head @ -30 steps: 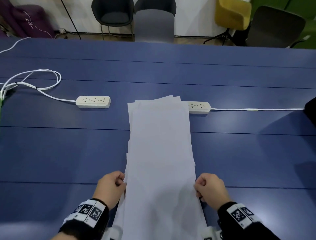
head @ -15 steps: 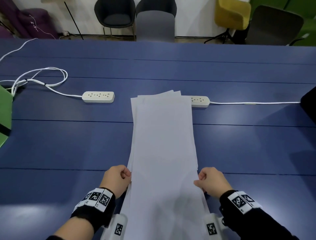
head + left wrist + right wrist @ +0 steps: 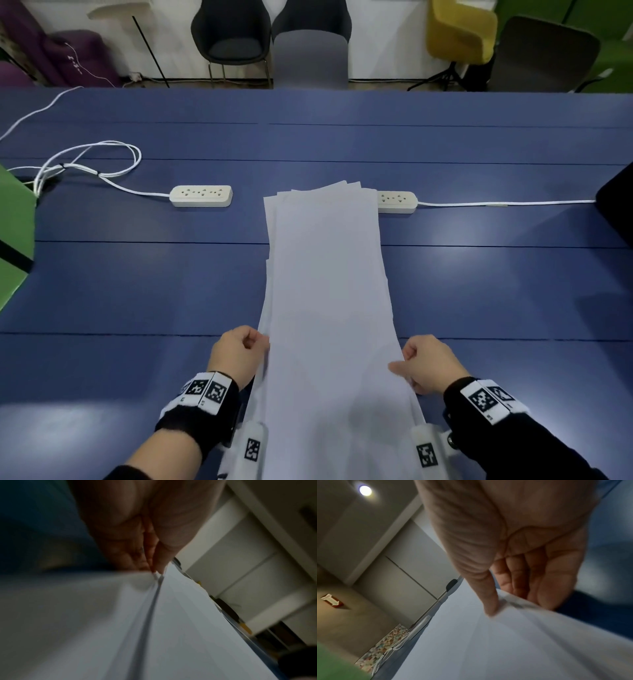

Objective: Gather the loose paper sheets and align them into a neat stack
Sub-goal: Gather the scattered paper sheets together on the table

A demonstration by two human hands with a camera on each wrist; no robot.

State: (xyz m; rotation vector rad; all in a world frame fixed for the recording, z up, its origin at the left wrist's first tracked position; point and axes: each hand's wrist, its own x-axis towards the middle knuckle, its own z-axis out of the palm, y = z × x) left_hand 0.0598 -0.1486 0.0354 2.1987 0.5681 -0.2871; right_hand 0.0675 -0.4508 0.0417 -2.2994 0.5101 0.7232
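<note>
A bundle of white paper sheets (image 3: 329, 291) stretches from near me toward the far side of the blue table (image 3: 137, 291), its far edges fanned unevenly. My left hand (image 3: 239, 353) pinches the bundle's left edge, thumb on top. My right hand (image 3: 428, 363) pinches the right edge. In the left wrist view my left hand (image 3: 154, 566) pinches the sheets (image 3: 180, 628), whose edges show in layers. In the right wrist view the thumb of my right hand (image 3: 489, 601) presses on top of the sheets (image 3: 471, 642), with the fingers curled beneath.
Two white power strips lie on the table, one (image 3: 201, 196) to the left of the papers and one (image 3: 397, 202) partly under their far right corner. White cables (image 3: 85, 164) loop at the far left. Chairs (image 3: 310, 58) stand beyond the table. A green object (image 3: 13, 240) sits at the left edge.
Both hands, still gripping the sheets' side edges, have shifted slightly away from me, and the head view has tilted so more of my forearms shows.
</note>
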